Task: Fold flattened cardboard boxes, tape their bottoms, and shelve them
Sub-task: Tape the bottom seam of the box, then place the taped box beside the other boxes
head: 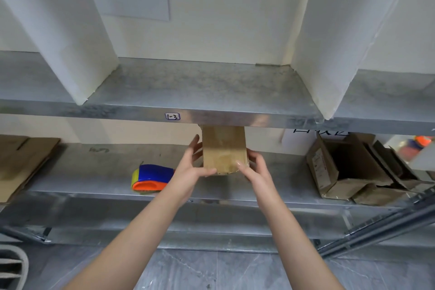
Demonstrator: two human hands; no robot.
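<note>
Two bare hands hold a small cardboard box (223,150) upright in front of a metal shelving unit.

The left hand (196,165) grasps the box's lower left edge, thumb across the front. The right hand (255,167) grasps the lower right corner the same way. The box hangs above the lower shelf (94,172), between a blue and orange tape dispenser (151,179) on its left and an open carton (341,172) well to its right. Its long axis runs bottom to top, a broad face toward the viewer. Its top end is hidden behind the upper shelf's front lip (235,117). Likely risks: that hidden end could catch on the lip if the box is lifted. With both grips low, the box could also tip forward.
</note>
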